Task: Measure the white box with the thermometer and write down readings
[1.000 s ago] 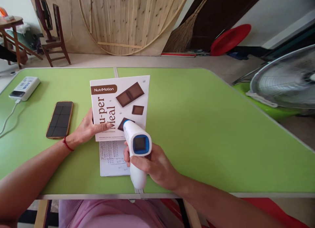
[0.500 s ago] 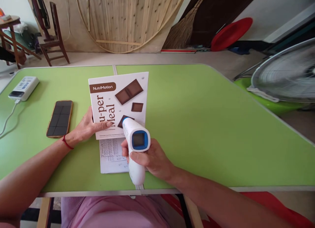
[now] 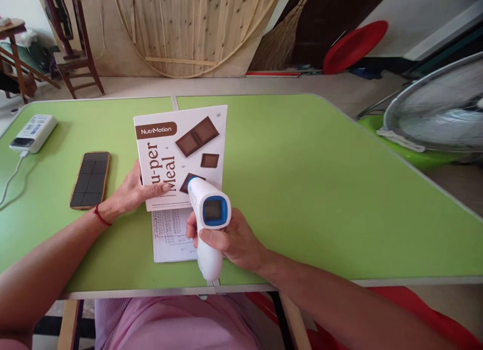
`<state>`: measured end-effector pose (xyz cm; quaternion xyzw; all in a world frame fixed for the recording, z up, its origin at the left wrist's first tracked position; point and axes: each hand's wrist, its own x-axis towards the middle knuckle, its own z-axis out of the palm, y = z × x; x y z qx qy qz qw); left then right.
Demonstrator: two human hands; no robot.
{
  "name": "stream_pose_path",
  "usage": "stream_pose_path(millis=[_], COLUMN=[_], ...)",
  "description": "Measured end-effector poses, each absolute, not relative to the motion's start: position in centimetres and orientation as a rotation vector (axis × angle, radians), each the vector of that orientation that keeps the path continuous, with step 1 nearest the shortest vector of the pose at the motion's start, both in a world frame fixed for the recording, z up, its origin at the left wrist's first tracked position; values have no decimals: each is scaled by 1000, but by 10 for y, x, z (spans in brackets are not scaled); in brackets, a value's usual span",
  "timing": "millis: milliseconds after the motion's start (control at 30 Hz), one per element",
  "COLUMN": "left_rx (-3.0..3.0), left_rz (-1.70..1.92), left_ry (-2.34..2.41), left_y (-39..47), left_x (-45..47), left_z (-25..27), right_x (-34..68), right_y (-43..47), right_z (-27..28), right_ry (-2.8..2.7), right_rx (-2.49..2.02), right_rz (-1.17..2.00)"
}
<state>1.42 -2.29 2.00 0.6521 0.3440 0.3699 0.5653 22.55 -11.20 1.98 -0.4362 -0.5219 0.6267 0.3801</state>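
Observation:
My left hand (image 3: 138,191) grips the lower left side of a white box (image 3: 196,173) printed "NutriMotion" with chocolate pieces, thumb on its front and the other fingers hidden behind it. The box is tilted up, its printed face toward me. My right hand (image 3: 236,239) is wrapped round the handle of a white and blue infrared thermometer (image 3: 207,229). Its nose overlaps the box's lower right part; whether they touch I cannot tell. The thermometer's small screen looks dark. A sheet of paper with handwriting (image 3: 173,244) lies on the table, partly covered by the box and thermometer.
On the green table (image 3: 320,199), a phone (image 3: 90,180) lies to the left, and a white power bank (image 3: 33,132) with a cable (image 3: 13,179) is farther left. Beyond the right edge stands a large fan (image 3: 441,108). A wooden chair (image 3: 77,58) is at the back left.
The view has shifted slightly, so everything sits a little higher in the picture. Both hands keep their hold; the box and thermometer stay nearly in the same place relative to each other.

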Motion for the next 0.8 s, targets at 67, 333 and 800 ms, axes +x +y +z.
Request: stream_pose_path(millis=[67,333,800], left_rx=[1533,1566,1575], left_rz=[877,879,775], left_ry=[786,734,709], left_y=[-22,-22,-24], left_x=[15,19,15], left_z=[21,27,35], right_x=[225,226,223], right_y=[-112,-110,-111], right_z=[20,18,24], right_ry=[-1333,-1350,-1386], right_rx=[-1108,-1154,-1220], right_rz=[1593,1560,1529])
